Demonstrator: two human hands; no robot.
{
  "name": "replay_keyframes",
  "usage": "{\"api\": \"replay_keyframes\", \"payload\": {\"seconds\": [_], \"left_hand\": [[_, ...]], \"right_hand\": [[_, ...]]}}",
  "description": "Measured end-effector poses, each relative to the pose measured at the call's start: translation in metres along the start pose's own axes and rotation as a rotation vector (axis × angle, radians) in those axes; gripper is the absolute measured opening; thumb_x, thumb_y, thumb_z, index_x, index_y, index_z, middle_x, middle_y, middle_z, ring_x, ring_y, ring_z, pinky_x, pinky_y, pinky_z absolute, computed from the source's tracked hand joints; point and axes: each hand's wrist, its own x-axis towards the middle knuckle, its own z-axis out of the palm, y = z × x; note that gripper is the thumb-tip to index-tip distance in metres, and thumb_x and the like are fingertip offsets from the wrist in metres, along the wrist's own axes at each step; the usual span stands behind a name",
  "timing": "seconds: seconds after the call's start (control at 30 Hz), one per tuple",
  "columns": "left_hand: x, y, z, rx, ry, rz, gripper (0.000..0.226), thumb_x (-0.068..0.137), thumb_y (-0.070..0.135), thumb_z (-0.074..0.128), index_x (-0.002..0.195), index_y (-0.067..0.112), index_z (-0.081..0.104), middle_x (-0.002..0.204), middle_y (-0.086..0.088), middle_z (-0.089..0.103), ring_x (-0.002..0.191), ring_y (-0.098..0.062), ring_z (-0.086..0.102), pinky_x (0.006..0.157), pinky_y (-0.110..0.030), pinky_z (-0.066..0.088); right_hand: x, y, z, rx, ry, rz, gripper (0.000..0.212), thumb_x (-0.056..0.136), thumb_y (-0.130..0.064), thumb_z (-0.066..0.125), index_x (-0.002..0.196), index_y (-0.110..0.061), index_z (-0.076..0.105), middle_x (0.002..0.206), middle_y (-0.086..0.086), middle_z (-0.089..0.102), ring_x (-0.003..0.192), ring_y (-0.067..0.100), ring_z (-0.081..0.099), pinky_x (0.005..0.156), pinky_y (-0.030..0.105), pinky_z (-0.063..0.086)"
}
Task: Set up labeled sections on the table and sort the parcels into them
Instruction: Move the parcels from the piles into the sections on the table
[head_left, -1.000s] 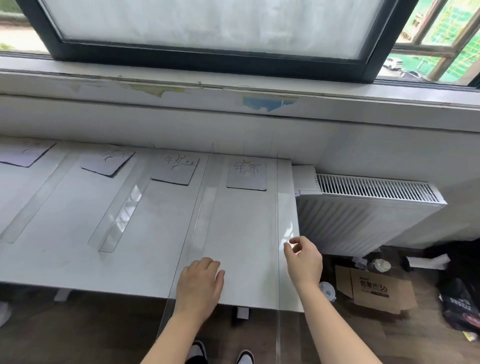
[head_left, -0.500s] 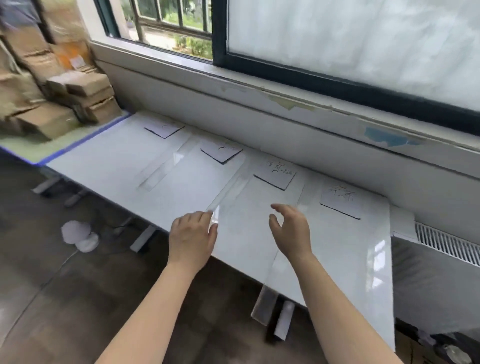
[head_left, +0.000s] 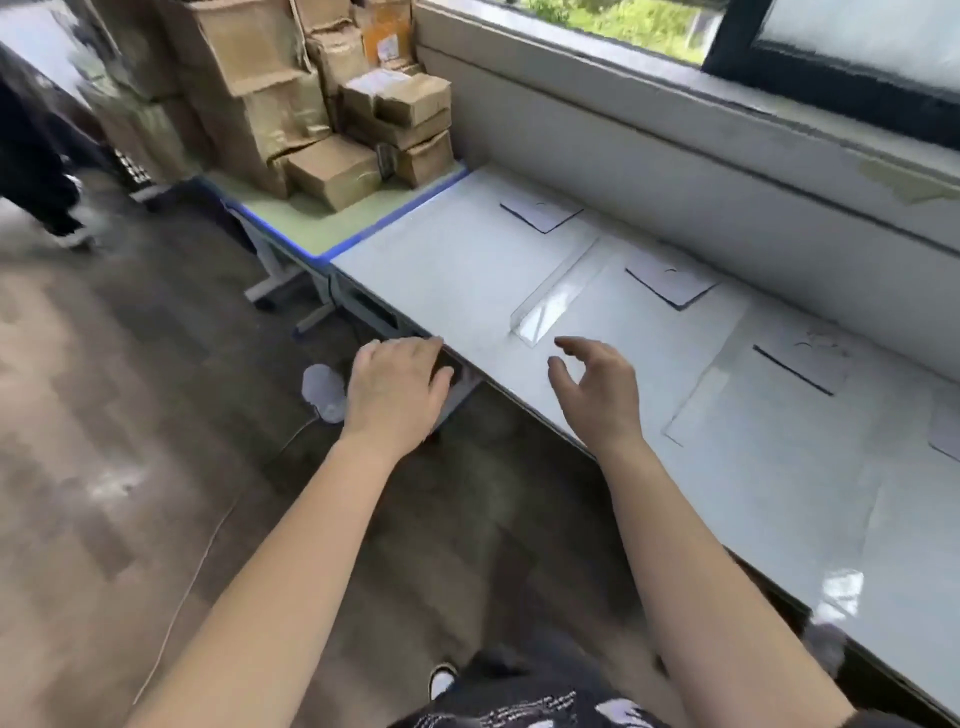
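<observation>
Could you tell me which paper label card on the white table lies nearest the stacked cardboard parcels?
The leftmost white paper label card, left of the clear plastic divider strip; the others lie right of it.

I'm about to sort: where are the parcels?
Head view, upper left: the parcels are stacked on the green desk, past the white table's left end.
</observation>
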Motion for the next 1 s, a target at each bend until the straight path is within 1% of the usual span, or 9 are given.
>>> {"api": "replay_keyframes", "payload": {"seconds": [0.1, 0.2, 0.27, 0.37, 0.6, 0.77, 0.83, 0.9, 1.0], "left_hand": [[0.015, -0.053, 0.002, -0.004, 0.017, -0.064, 0.042, 0.097, 0.037, 0.044, 0.132, 0.017, 0.054, 0.124, -0.001, 0.062, 0.114, -0.021, 0.056, 0.102, -0.041, 0.034], [0.029, -0.105, 0.008, 0.012, 0.020, -0.136, 0.042, 0.096, 0.037, 0.044, 0.131, 0.016, 0.055, 0.124, -0.002, 0.062, 0.113, -0.022, 0.057, 0.103, -0.043, 0.035], [0.039, -0.136, 0.010, 0.025, 0.011, -0.183, 0.042, 0.096, 0.037, 0.044, 0.131, 0.016, 0.055, 0.123, -0.002, 0.062, 0.113, -0.023, 0.056, 0.103, -0.044, 0.035], [0.058, -0.181, 0.013, 0.026, 0.006, -0.249, 0.040, 0.096, 0.035, 0.045, 0.129, 0.015, 0.055, 0.123, -0.003, 0.063, 0.113, -0.024, 0.056, 0.103, -0.044, 0.033], [0.105, -0.277, 0.008, 0.022, 0.046, -0.400, 0.039, 0.097, 0.033, 0.044, 0.129, 0.015, 0.055, 0.124, -0.002, 0.062, 0.113, -0.024, 0.055, 0.106, -0.043, 0.028], [0.145, -0.345, -0.005, 0.024, 0.117, -0.413, 0.040, 0.097, 0.033, 0.044, 0.130, 0.014, 0.055, 0.124, -0.002, 0.062, 0.114, -0.023, 0.056, 0.105, -0.044, 0.030], [0.166, -0.375, -0.010, 0.024, 0.144, -0.395, 0.040, 0.097, 0.034, 0.043, 0.130, 0.015, 0.054, 0.126, -0.001, 0.061, 0.116, -0.022, 0.055, 0.105, -0.044, 0.030], [0.191, -0.408, -0.016, 0.033, 0.159, -0.359, 0.040, 0.097, 0.034, 0.042, 0.131, 0.016, 0.053, 0.128, -0.001, 0.060, 0.118, -0.022, 0.054, 0.106, -0.044, 0.029], [0.231, -0.458, -0.029, 0.028, 0.184, -0.286, 0.041, 0.098, 0.035, 0.042, 0.133, 0.016, 0.052, 0.130, -0.001, 0.059, 0.120, -0.021, 0.052, 0.107, -0.042, 0.028]], "right_hand": [[0.026, -0.033, 0.039, 0.023, -0.034, -0.040, 0.029, 0.092, -0.022, 0.060, 0.118, -0.013, 0.069, 0.118, 0.002, 0.068, 0.111, 0.019, 0.060, 0.095, 0.024, 0.041], [0.056, -0.062, 0.080, 0.037, -0.075, -0.101, 0.028, 0.092, -0.023, 0.059, 0.117, -0.014, 0.070, 0.115, 0.001, 0.069, 0.105, 0.016, 0.061, 0.088, 0.018, 0.039], [0.079, -0.081, 0.107, 0.038, -0.099, -0.135, 0.028, 0.092, -0.023, 0.059, 0.116, -0.014, 0.070, 0.115, 0.001, 0.069, 0.107, 0.016, 0.060, 0.089, 0.017, 0.038], [0.116, -0.111, 0.146, 0.061, -0.141, -0.186, 0.028, 0.092, -0.023, 0.059, 0.116, -0.014, 0.070, 0.115, 0.001, 0.069, 0.109, 0.017, 0.061, 0.094, 0.023, 0.043], [0.195, -0.192, 0.230, 0.097, -0.235, -0.311, 0.029, 0.091, -0.024, 0.058, 0.115, -0.013, 0.070, 0.113, 0.002, 0.069, 0.105, 0.020, 0.061, 0.090, 0.029, 0.047], [0.240, -0.256, 0.281, 0.120, -0.255, -0.378, 0.029, 0.092, -0.026, 0.058, 0.116, -0.015, 0.069, 0.115, -0.001, 0.067, 0.103, 0.015, 0.061, 0.084, 0.021, 0.042], [0.258, -0.281, 0.300, 0.125, -0.219, -0.417, 0.028, 0.092, -0.025, 0.058, 0.115, -0.013, 0.070, 0.112, 0.000, 0.068, 0.101, 0.016, 0.062, 0.087, 0.024, 0.045], [0.277, -0.305, 0.319, 0.144, -0.158, -0.436, 0.027, 0.090, -0.025, 0.059, 0.112, -0.013, 0.071, 0.108, 0.000, 0.070, 0.099, 0.017, 0.063, 0.087, 0.031, 0.050], [0.301, -0.343, 0.343, 0.184, -0.056, -0.420, 0.025, 0.089, -0.025, 0.060, 0.107, -0.013, 0.073, 0.100, 0.000, 0.070, 0.090, 0.015, 0.064, 0.082, 0.033, 0.052]]}}
